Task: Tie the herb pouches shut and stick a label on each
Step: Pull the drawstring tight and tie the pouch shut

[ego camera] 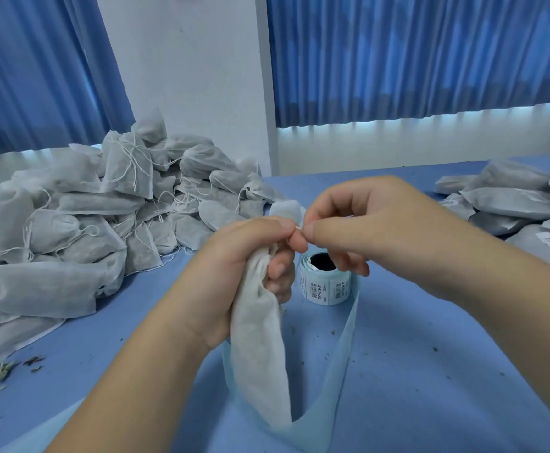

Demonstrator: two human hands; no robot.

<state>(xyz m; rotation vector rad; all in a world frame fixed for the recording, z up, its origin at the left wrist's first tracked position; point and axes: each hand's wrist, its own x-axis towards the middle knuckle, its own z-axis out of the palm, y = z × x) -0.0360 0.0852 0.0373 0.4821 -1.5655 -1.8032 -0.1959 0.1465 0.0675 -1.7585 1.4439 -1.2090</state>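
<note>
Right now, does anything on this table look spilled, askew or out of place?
Herb crumbs lie scattered across the tabletop, thickest at the front left beside the pouch pile. A spent backing strip trails loosely from the label roll toward the person.

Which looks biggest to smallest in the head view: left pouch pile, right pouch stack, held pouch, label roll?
1. left pouch pile
2. right pouch stack, cropped by the frame edge
3. held pouch, near the camera, so 2 versus 3 is unsure
4. label roll
</note>
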